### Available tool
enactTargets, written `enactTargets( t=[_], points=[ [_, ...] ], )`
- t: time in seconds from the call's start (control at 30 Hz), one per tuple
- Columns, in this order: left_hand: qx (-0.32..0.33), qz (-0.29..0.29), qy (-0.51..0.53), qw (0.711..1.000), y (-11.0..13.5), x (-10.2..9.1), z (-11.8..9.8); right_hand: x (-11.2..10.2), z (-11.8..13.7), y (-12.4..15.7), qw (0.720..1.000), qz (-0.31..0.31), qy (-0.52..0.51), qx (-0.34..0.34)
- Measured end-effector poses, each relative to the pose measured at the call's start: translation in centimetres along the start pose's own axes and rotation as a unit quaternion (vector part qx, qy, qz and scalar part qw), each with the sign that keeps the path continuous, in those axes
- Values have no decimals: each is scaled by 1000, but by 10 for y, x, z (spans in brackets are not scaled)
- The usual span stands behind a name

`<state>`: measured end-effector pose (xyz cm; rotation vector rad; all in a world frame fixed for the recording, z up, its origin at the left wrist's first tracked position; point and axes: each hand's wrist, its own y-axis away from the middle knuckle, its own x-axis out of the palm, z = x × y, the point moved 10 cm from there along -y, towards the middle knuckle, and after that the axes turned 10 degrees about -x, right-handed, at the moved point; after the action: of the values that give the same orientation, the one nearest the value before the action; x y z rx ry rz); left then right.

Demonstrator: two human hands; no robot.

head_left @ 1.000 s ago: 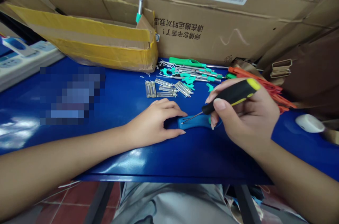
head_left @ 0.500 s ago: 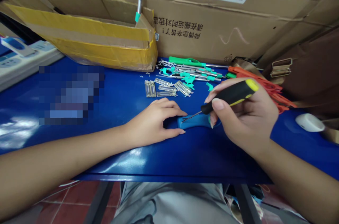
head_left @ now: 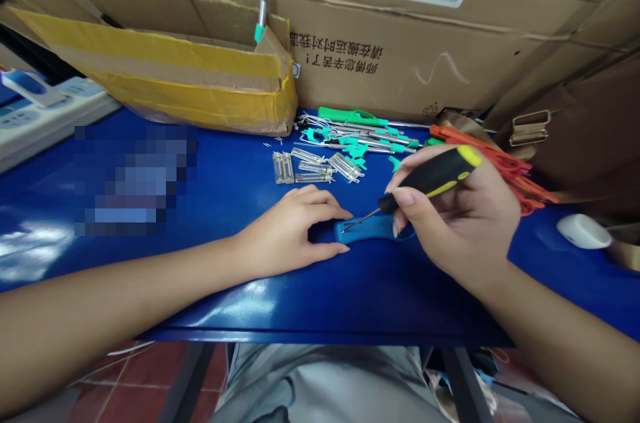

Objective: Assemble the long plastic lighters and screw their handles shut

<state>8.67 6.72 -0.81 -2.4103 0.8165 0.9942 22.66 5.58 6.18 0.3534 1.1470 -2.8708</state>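
"What has your right hand got?"

"My right hand [head_left: 460, 210] is wrapped around a black-and-yellow screwdriver [head_left: 435, 180], thumb laid along the handle. Its thin shaft slants down to my left."

"And where does the tip go?"

"To the left end of a blue handle [head_left: 373, 230] lying on the table [head_left: 300, 316] right in front of me (whether the tip is seated in anything, I can't tell; it's too small)."

"Your other hand?"

"My left hand [head_left: 285, 226] rests on the tabletop, thumb and forefinger pinching that same end from its two long sides."

"What lies just past your fingers?"

"A little group of clear tubes [head_left: 315, 168], some side by side. Behind them is a heap of metal rods with teal bits [head_left: 370, 140], and along its back edge a bright green handle [head_left: 347, 116]."

"And farther off?"

"Orange-red pieces [head_left: 505, 170] are piled beyond my right hand, with a small white object [head_left: 583, 231] near the pile. Back to the left sits a yellow-taped box [head_left: 200, 103], one metal rod poking up at its corner, and a white power strip [head_left: 55, 113] lies at the far left. A big cardboard carton [head_left: 425, 56], its printing upside down, stands behind everything."
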Motion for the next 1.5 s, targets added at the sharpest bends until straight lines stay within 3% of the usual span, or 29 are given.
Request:
enactTargets(
  t=[0.1,0.27,0.47,0.67,0.83,1.03,1.2,1.27,1.4,1.5],
  points=[
    [2,-2,1,1000,0,0,0,1,4,-1,1000,5,3,-22],
    [0,2,-1,1000,0,0,0,0,24,-3,992,14,26,-125],
    [-10,0,2,1000,-1,-1,1,4,21,-3,988,102,44,-107],
    [-4,0,4,1000,-1,-1,0,-5,48,-3,939,58,212,-263],
    [-1,0,5,1000,-1,-1,-1,-1,41,-6,963,99,142,-208],
    [-4,-2,3,1000,0,-1,-1,-4,50,-5,933,75,234,-262],
    [-3,0,2,1000,0,-1,0,0,38,-8,962,124,152,-191],
    [-2,-1,3,1000,0,-2,-1,1,41,-9,956,123,175,-202],
    [-6,0,3,1000,0,-1,0,-2,55,-7,913,86,287,-276],
    [-5,1,3,1000,-1,-1,-1,-2,47,-7,933,109,237,-247]
  ],
)
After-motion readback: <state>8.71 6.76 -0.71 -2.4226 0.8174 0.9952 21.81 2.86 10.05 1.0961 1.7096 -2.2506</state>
